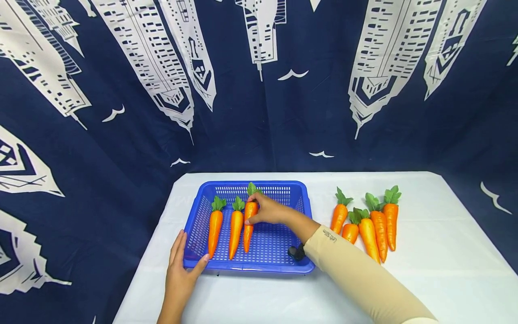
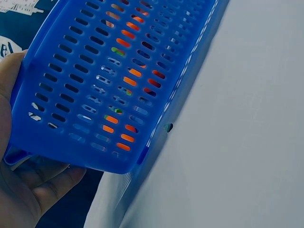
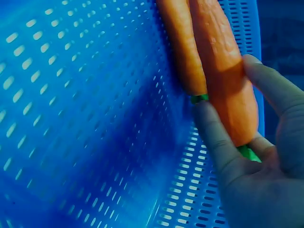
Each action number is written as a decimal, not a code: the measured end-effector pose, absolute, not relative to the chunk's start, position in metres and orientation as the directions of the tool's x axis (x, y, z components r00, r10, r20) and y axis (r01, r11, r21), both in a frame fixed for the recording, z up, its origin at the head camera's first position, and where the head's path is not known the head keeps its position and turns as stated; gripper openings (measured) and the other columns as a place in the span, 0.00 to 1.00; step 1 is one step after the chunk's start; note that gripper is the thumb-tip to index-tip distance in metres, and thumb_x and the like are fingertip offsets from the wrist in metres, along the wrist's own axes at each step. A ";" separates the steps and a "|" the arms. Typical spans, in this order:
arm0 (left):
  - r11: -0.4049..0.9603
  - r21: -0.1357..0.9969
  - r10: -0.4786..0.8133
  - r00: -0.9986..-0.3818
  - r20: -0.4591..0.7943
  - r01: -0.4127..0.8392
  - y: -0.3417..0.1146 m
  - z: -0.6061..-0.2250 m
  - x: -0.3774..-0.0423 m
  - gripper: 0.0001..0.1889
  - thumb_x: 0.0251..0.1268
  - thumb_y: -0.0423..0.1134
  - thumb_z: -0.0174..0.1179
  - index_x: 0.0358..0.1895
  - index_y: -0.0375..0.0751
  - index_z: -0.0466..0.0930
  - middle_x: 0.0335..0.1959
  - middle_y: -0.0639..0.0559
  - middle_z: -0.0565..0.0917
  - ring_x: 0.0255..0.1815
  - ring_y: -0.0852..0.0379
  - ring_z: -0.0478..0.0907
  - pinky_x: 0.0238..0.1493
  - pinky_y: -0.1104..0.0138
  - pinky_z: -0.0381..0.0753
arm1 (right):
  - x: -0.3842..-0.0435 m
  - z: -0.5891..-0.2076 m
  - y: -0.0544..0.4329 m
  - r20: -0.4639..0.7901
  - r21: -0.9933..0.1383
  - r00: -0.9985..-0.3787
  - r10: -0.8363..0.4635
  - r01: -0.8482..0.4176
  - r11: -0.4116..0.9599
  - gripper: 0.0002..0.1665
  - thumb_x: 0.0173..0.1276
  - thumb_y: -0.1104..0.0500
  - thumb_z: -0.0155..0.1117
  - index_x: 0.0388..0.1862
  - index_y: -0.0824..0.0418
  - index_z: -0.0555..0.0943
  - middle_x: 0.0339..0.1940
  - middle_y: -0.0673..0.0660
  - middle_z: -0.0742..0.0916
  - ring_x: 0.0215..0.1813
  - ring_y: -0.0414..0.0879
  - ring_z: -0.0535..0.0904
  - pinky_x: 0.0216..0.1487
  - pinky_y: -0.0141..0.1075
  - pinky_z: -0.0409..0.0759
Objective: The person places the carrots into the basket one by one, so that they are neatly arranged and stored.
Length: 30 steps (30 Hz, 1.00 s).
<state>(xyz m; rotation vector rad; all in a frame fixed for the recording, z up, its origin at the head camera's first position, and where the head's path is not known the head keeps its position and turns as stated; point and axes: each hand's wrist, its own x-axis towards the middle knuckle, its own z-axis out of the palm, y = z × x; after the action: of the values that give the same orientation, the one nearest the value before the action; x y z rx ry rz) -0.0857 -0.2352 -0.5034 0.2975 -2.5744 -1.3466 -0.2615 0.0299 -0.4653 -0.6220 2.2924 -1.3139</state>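
A blue plastic basket point(image 1: 271, 267) with slotted walls stands on the white table. My right hand point(image 1: 265, 210) is inside it and pinches an orange carrot point(image 1: 248, 236) near its leafy top, thumb on one side, fingers on the other. Left of that carrot lie two more, a middle carrot point(image 1: 236, 234) and a left carrot point(image 1: 215, 231), roughly parallel, leaves toward the back. At the basket's front left corner my left hand point(image 1: 180, 270) holds the rim, thumb over the front edge and fingers along the outer left side. The right wrist view shows the held carrot point(image 3: 225, 80) beside another carrot point(image 3: 183, 47).
Right of the basket, several carrots lie on the white tablecloth point(image 1: 441, 238), among them a far right carrot point(image 1: 391, 225); my right forearm passes over part of this group. A dark blue curtain point(image 1: 259, 130) with white city prints hangs behind the table.
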 end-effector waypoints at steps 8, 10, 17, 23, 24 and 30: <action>0.559 0.825 -0.281 -0.955 0.096 -0.082 -0.235 -0.505 -0.085 0.48 0.61 0.48 0.72 0.82 0.49 0.53 0.84 0.53 0.51 0.84 0.41 0.49 0.79 0.39 0.52 | -0.261 -0.474 0.031 -0.192 -0.826 -0.790 -0.583 -0.191 0.530 0.36 0.55 0.56 0.81 0.58 0.59 0.72 0.50 0.57 0.82 0.48 0.47 0.80 0.56 0.39 0.84; 0.558 0.826 -0.282 -0.955 0.096 -0.082 -0.235 -0.504 -0.085 0.49 0.61 0.48 0.72 0.82 0.49 0.53 0.84 0.54 0.51 0.84 0.41 0.49 0.79 0.39 0.52 | -0.261 -0.475 0.030 -0.192 -0.825 -0.784 -0.590 -0.196 0.530 0.35 0.55 0.57 0.81 0.58 0.60 0.72 0.50 0.58 0.82 0.48 0.47 0.80 0.56 0.39 0.84; 0.556 0.827 -0.277 -0.956 0.094 -0.080 -0.236 -0.504 -0.086 0.49 0.62 0.49 0.72 0.82 0.50 0.53 0.84 0.54 0.51 0.84 0.41 0.49 0.79 0.39 0.53 | -0.259 -0.476 0.028 -0.222 -0.819 -0.768 -0.600 -0.187 0.542 0.34 0.56 0.58 0.80 0.58 0.59 0.73 0.52 0.58 0.83 0.49 0.46 0.80 0.59 0.40 0.81; 0.556 0.829 -0.278 -0.954 0.108 -0.068 -0.236 -0.505 -0.086 0.48 0.61 0.48 0.72 0.82 0.51 0.53 0.84 0.54 0.51 0.84 0.41 0.50 0.79 0.39 0.53 | -0.257 -0.477 0.028 -0.240 -0.820 -0.751 -0.616 -0.183 0.542 0.34 0.58 0.60 0.78 0.61 0.61 0.73 0.54 0.60 0.83 0.48 0.47 0.81 0.58 0.40 0.83; 0.557 0.828 -0.280 -0.954 0.112 -0.066 -0.236 -0.506 -0.086 0.48 0.61 0.49 0.72 0.81 0.51 0.54 0.84 0.54 0.51 0.84 0.41 0.50 0.79 0.39 0.53 | -0.257 -0.478 0.028 -0.243 -0.821 -0.749 -0.616 -0.180 0.542 0.34 0.58 0.60 0.78 0.61 0.60 0.73 0.54 0.60 0.83 0.47 0.47 0.81 0.58 0.39 0.83; 0.563 0.824 -0.281 -0.953 0.112 -0.069 -0.236 -0.507 -0.086 0.48 0.61 0.49 0.72 0.81 0.50 0.53 0.84 0.54 0.51 0.84 0.41 0.50 0.79 0.39 0.53 | -0.259 -0.478 0.029 -0.240 -0.812 -0.761 -0.603 -0.183 0.555 0.34 0.59 0.59 0.77 0.63 0.61 0.75 0.54 0.60 0.83 0.48 0.47 0.82 0.57 0.40 0.84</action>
<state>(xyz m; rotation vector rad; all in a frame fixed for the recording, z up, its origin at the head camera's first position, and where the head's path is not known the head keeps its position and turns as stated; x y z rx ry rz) -0.0860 -0.2362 -0.5068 0.2923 -2.5672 -1.3380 -0.2594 0.0288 -0.4784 -0.6323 2.2914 -1.1144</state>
